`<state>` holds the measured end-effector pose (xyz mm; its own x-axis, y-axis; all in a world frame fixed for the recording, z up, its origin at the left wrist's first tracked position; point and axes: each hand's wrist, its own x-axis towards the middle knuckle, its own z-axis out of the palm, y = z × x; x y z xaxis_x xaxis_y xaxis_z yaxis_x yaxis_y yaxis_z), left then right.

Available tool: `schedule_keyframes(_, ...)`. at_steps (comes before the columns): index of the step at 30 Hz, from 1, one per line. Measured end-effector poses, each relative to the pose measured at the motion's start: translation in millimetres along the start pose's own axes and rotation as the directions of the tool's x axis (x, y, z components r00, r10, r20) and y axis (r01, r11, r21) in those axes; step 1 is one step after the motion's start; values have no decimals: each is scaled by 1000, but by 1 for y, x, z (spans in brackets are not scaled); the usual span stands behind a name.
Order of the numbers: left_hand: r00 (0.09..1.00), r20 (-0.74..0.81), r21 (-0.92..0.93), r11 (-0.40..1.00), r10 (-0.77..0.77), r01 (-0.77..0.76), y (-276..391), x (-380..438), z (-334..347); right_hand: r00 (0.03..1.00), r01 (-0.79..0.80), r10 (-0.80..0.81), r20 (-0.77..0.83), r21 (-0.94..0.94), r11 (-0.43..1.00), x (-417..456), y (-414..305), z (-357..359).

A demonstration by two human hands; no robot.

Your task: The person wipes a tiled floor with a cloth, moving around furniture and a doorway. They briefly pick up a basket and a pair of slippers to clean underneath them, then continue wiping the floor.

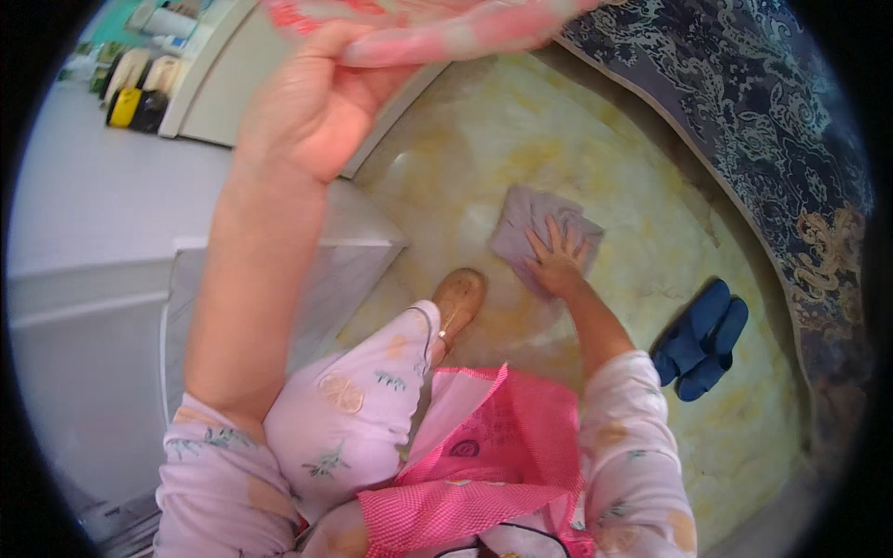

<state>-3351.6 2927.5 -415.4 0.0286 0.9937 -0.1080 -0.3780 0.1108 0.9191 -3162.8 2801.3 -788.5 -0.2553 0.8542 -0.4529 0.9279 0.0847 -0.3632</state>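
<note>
My left hand (321, 104) is raised near the top of the view and grips a pink and whitish cloth-like item (460, 35), partly cut off by the frame. Its exact kind cannot be told. Down on the yellow-green marbled floor (628, 202), my right hand (558, 261) lies palm down with fingers spread on a greyish-mauve cloth (530, 223). The cloth is folded and creased beneath it. A tan shoe (460, 300) on my foot is left of the cloth. The pink apron (537, 432) hangs between my arms.
Blue slippers (704, 342) rest on the floor at right, near a dark patterned fabric (753, 139) that hangs along the floor's edge. A pale cabinet (230, 77) stands at upper left. Beside it, a white surface (125, 188) carries several items, among them a yellow and black one (125, 107).
</note>
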Motion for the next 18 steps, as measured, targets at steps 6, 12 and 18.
schedule_keyframes(6,981,-118,-48,985,157,-163,3,24,-21,986,150,-148,-76,20,988,97,-93,-4)
schedule_keyframes(12,1000,2,-193,981,1,0,1,17,-14,888,444,-454,-69,-130,887,163,-148,-9)
schedule_keyframes(18,996,-86,-116,993,-28,18,5,9,-2,980,4,-4,-197,-2,1000,219,-78,-88)
